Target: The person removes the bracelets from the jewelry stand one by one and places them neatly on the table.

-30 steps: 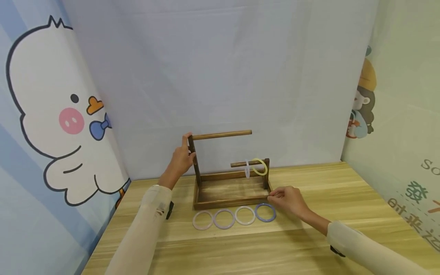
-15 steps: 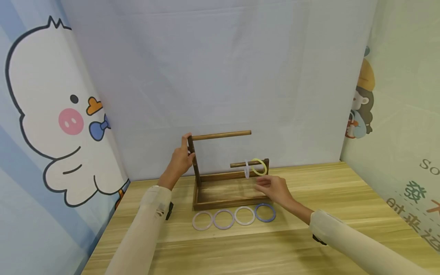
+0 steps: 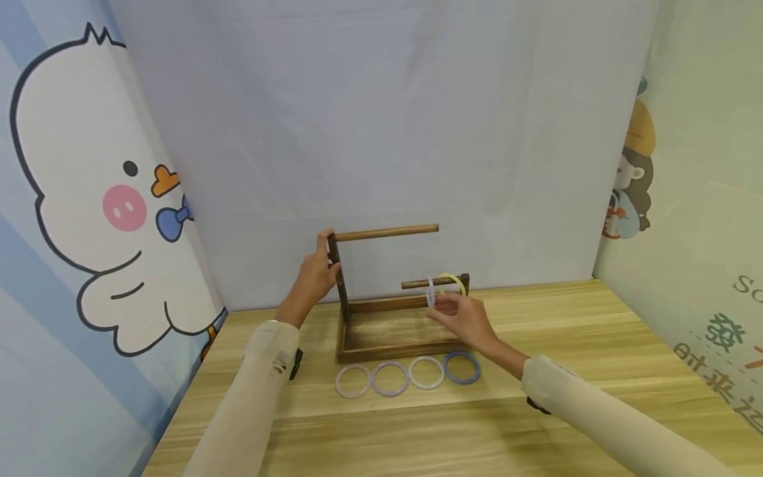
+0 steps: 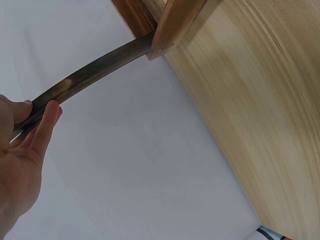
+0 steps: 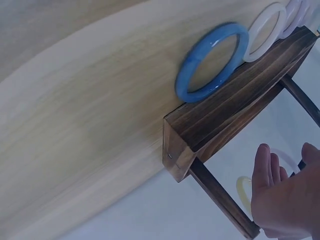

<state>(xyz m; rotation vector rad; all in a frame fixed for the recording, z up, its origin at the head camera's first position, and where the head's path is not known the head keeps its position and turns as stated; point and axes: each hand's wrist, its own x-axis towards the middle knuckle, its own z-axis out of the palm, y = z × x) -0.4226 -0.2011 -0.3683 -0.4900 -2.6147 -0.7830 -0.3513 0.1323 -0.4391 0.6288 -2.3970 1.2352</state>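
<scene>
My left hand (image 3: pixel 318 275) grips the tall upright post (image 4: pixel 90 75) of a dark wooden rack (image 3: pixel 393 348), near its top. A pale lavender bangle (image 3: pixel 430 291) and a yellow bangle (image 3: pixel 456 281) hang on the rack's short lower rod (image 3: pixel 411 285). My right hand (image 3: pixel 465 320) reaches over the rack's tray, its fingertips right at the lower part of the lavender bangle. In the right wrist view a gap shows between thumb and fingers, with the bangle's arc (image 5: pixel 286 157) passing between them. Part of the yellow bangle is hidden behind this hand.
A row of bangles lies on the wood-grain table (image 3: pixel 381 437) before the rack: pinkish (image 3: pixel 337 387), lavender (image 3: pixel 374 384), white (image 3: pixel 411 379) and blue (image 3: pixel 447 374). The longer upper rod (image 3: pixel 387 232) is bare. A pale curtain (image 3: pixel 381 132) stands behind.
My right hand has moved from the tray's front right corner up and left to the hanging lavender bangle. The left hand keeps its hold on the post.
</scene>
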